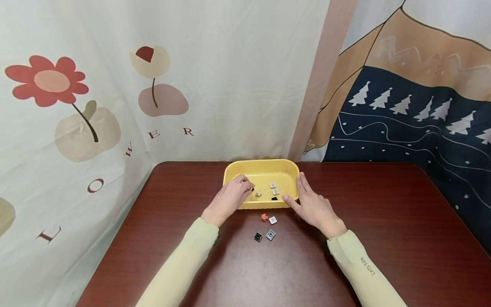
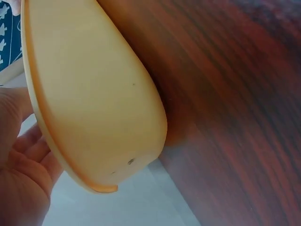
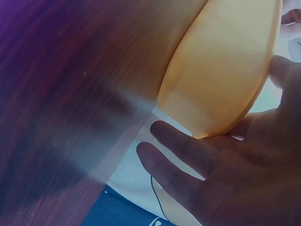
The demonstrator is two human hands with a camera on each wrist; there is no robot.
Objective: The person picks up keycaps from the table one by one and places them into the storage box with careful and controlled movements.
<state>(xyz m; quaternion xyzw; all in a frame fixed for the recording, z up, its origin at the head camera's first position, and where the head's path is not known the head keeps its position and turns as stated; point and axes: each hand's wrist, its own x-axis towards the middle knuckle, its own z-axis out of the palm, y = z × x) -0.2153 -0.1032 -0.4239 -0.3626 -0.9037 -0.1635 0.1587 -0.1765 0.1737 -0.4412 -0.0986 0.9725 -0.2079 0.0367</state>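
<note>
A yellow plastic bin (image 1: 264, 205) stands near the table's far edge, with white keycaps (image 1: 275, 192), a black keycap (image 1: 274, 198) and a small cream piece (image 1: 258, 194) inside. My left hand (image 1: 230, 197) reaches over its left side; the fingertips pinch a small dark piece that looks like a keycap (image 1: 252, 189), mostly covered by the fingers. At the bin's right front corner rests my right hand (image 1: 312, 204), its thumb at the rim and its fingers straight along the outer side. Both wrist views show the bin's outer wall (image 2: 99, 99), not its contents.
In front of the bin, on the dark red wooden table (image 1: 184, 187), lie a red piece (image 1: 264, 217), a white keycap (image 1: 272, 220), a black keycap (image 1: 258, 237) and a grey keycap (image 1: 270, 235). Printed curtains (image 1: 238, 85) hang right behind the table.
</note>
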